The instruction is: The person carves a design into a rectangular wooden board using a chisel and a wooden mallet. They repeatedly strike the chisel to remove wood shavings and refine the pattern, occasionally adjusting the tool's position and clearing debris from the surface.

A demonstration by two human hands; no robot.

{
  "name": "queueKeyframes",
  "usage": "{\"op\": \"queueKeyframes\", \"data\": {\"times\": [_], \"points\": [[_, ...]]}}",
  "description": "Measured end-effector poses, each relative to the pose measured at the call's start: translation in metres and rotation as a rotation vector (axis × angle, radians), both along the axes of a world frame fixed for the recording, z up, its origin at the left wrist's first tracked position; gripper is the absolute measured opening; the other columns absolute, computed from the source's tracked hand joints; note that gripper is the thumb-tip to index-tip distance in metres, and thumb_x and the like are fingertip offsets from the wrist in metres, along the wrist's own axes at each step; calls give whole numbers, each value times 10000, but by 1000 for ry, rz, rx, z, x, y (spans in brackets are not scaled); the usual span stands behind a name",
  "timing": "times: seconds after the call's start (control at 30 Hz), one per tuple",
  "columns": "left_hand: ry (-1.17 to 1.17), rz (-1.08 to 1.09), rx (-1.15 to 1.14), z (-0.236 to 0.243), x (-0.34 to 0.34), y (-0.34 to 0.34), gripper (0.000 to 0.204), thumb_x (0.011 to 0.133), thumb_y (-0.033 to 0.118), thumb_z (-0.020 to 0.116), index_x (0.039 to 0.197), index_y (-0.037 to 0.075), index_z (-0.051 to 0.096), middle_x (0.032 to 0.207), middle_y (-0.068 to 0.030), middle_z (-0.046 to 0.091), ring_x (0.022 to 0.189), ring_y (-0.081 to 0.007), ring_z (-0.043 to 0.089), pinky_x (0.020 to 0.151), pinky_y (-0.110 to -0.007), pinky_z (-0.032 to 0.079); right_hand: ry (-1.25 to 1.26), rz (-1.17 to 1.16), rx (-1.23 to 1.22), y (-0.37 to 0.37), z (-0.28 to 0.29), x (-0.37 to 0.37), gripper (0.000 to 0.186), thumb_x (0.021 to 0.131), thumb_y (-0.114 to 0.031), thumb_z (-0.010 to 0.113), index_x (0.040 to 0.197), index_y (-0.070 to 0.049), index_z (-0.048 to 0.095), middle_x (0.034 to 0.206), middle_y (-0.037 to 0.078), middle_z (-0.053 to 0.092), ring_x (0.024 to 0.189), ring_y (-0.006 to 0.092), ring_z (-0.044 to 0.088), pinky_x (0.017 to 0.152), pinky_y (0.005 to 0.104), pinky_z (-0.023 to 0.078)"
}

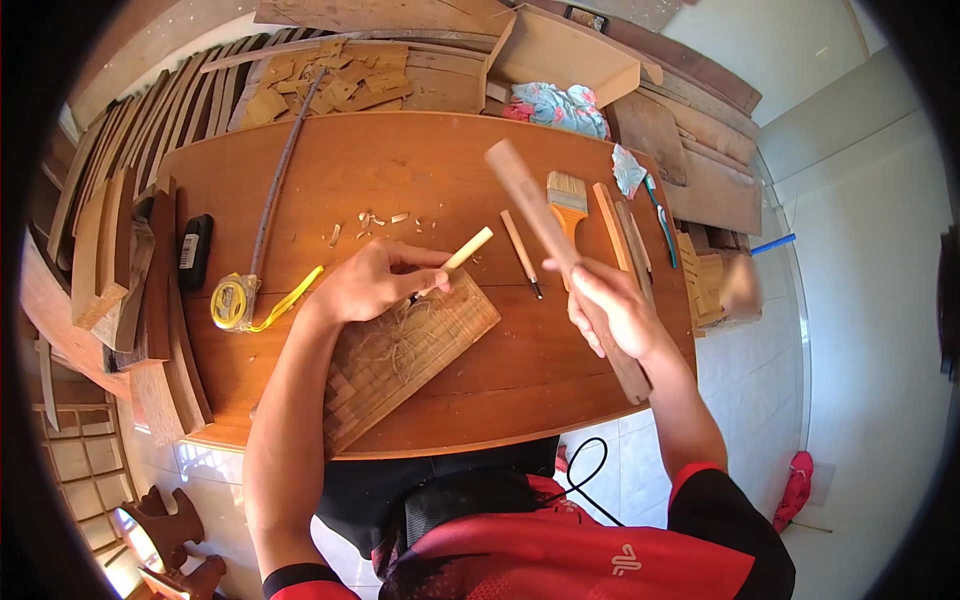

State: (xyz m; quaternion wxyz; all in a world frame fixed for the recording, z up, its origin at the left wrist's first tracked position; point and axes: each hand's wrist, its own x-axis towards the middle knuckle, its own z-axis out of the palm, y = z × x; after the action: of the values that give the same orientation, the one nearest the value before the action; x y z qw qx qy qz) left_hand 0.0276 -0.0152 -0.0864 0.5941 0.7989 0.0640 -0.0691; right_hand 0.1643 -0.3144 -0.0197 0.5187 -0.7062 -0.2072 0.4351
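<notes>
While right hand grips bar, cloth touches box

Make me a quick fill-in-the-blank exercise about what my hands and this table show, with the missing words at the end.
1. The stick in the right hand looks ____ (longer or shorter) than the pale handle in the left hand.
2. The carved board is made of ____.
3. The paintbrush has an ____ handle.
4. The small case at the left is ____.

Missing words: longer; wood; orange; black.
</notes>
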Motion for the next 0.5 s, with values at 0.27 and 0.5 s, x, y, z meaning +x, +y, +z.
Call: {"op": "queueKeyframes", "data": {"times": [0.27, 0.5], "points": [[7, -5, -11, 12, -4, -1, 347, 968, 270, 702, 1280, 125, 749, 922, -2, 775, 795, -103, 598, 726, -294, 472, 7, -84, 58, 1, -3, -10, 501, 1104, -411, 475, 1371, -1, 584, 635, 6, 522, 455, 84, 497, 416, 260, 425], [29, -18, 4, 14, -3, -2, 360, 983, 295, 684, 1294, 123, 740, 983, -25, 787, 873, -118, 649, 795, -300, 497, 61, 25, 93, -2, 1, -5, 500, 1107, -412, 464, 1346, 9, 594, 638, 3, 510, 446, 76, 487, 405, 246, 415]]}}
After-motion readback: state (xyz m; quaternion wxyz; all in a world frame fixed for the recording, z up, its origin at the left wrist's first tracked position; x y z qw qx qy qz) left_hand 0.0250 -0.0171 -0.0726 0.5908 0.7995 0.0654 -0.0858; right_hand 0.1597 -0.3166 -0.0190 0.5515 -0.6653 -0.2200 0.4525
